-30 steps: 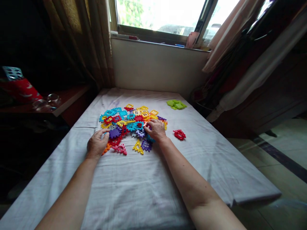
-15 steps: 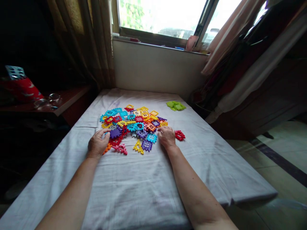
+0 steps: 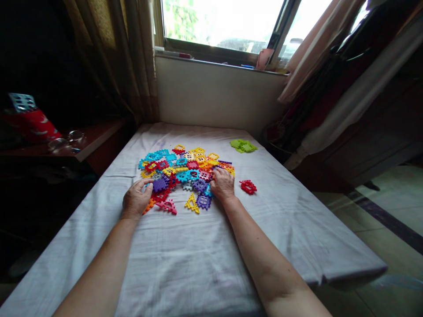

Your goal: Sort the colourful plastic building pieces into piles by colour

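Observation:
Colourful interlocking plastic pieces lie in a pile on the cloth-covered table (image 3: 185,255). At the pile's left edge, my left hand (image 3: 137,198) has its thumb and fingers around purple pieces (image 3: 160,184). My right hand (image 3: 223,185) is at the right side of the pile, fingers curled down among the pieces; what they grip is hidden. A blue piece (image 3: 208,191) shows partly beside it. Near the front lie a yellow triangle (image 3: 192,204), a purple square (image 3: 204,201) and a pink piece (image 3: 168,206).
Red pieces (image 3: 248,186) lie apart to the right, and a green group (image 3: 243,145) lies at the back right. On the left, a side table (image 3: 99,134) bears a red container (image 3: 31,125) and glasses (image 3: 68,141). Clothes hang at the right.
My right hand has moved slightly left and further into the pile, and an orange piece near its fingertips is no longer visible there. My left hand stays by the purple pieces.

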A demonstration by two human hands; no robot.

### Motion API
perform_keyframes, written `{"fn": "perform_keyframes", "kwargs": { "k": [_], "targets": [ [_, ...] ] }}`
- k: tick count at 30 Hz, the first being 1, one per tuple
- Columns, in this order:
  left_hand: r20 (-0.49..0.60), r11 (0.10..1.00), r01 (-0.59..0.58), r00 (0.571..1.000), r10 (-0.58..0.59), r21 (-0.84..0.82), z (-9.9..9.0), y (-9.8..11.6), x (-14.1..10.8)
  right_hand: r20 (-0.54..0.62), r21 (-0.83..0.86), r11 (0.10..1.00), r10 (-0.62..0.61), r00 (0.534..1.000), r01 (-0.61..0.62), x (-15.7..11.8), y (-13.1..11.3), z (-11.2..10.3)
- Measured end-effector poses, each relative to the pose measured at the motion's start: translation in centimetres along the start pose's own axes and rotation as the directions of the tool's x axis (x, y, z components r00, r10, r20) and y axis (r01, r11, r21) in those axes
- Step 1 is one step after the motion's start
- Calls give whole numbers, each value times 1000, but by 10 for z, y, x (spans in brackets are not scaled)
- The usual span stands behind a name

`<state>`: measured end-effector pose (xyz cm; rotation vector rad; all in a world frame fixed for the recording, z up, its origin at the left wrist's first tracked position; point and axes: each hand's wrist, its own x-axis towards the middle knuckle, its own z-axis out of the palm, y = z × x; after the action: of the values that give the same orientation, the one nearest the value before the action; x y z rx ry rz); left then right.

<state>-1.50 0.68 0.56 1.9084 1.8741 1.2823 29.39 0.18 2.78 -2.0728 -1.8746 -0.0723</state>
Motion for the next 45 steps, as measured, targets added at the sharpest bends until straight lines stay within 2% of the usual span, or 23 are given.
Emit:
{"fn": "perform_keyframes", "kwargs": {
  "k": [7, 9, 13, 16, 20, 23, 26, 30, 33, 36, 39, 42, 43, 45],
  "targets": [
    [-11, 1000, -20, 1000, 20, -14, 0, 2, 0, 77, -56, 988, -141, 987, 145, 7, -8, -5],
    [-9, 1000, -25, 1000, 25, -13, -1, 2, 0, 41, -47, 981, -188, 981, 190, 9, -9, -5],
    [-5, 1000, -21, 1000, 21, -6, -1, 2, 0, -142, 25, 979, -199, 970, 204, 9, -3, -6],
    [-6, 1000, -1, 1000, 0, -7, -1, 3, 0, -279, 104, 983, -116, 953, 150, 6, 19, -10],
    [7, 1000, 1, 1000, -1, 4, -3, 7, 0, -367, 149, 989, 54, 929, 2, -5, 74, -21],
    [9, 1000, -13, 1000, 13, 10, -4, 8, 0, -367, 110, 982, 184, 912, -154, -19, 113, -29],
    [2, 1000, -25, 1000, 25, 8, -4, 7, 0, -284, 50, 976, 218, 934, -213, -33, 130, -33],
    [-8, 999, -37, 999, 37, 4, -3, 4, 0, -175, -6, 983, 179, 968, -183, -39, 120, -30],
    [-7, 1000, -28, 1000, 28, 7, -3, 4, -1, -88, -51, 983, 170, 981, -175, -35, 108, -27],
    [4, 1000, -1, 1000, 1, 20, -3, 5, -1, -11, -81, 980, 182, 983, -183, -30, 105, -24],
    [7, 1000, 7, 1000, -7, 23, -3, 7, -1, -17, -109, 957, 267, 964, -267, -27, 109, -26],
    [10, 1000, -8, 1000, 8, 9, -3, 8, 0, -76, -125, 933, 329, 941, -336, -20, 103, -29],
    [12, 1000, -12, 1000, 12, 6, -3, 8, 0, -94, -116, 939, 313, 945, -323, -16, 97, -31],
    [11, 1000, -18, 1000, 18, 3, -2, 7, 0, -103, -65, 974, 210, 972, -217, -5, 76, -32]
  ]
}}
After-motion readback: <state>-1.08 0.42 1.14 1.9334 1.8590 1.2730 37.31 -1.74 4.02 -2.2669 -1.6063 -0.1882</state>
